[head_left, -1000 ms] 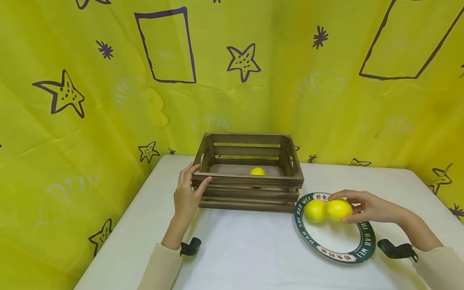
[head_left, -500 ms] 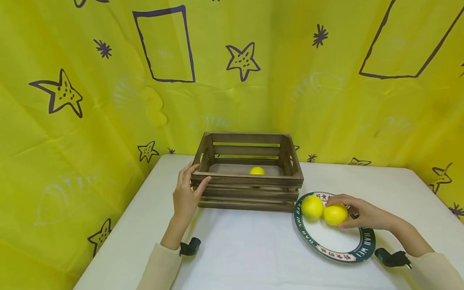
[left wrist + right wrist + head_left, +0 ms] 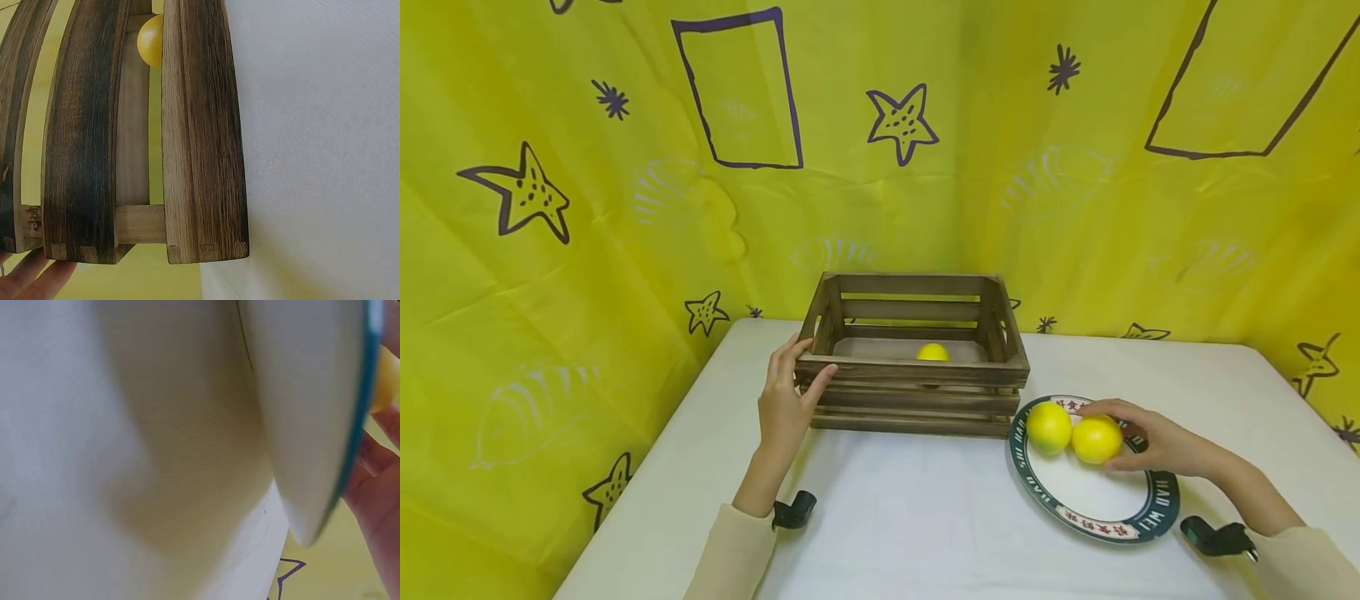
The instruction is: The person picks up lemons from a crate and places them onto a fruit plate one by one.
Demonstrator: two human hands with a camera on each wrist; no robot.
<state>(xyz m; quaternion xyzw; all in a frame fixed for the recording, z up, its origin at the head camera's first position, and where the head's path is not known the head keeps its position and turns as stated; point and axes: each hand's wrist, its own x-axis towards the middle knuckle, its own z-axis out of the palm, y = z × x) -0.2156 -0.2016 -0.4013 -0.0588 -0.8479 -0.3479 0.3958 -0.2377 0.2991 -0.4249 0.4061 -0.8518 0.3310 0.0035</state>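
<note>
pinching a round yellow fruit between thumb and fingers, a person's right hand hangs over a white plate with a dark green lettered rim, at the right of a white-covered table. a second yellow fruit sits on the plate just beside the first; from where i stand, i cannot tell whether the two touch, or whether the pinched one bears on the plate or is clear of it. the left hand grips the front left corner of a slatted wooden crate, thumb on the front board. inside the crate lies a third yellow fruit.

the risk, as it looks here, lies in the round, seemingly smooth skin: a loose pinch could let the fruit slip and roll over the rim on to the table. a sideways nudge could send its neighbour rolling too. should the right hand catch the rim, the plate could tip, or slide into the crate's corner just beside it. a hard pull by the left hand could shift the crate and set the fruit inside rolling.
</note>
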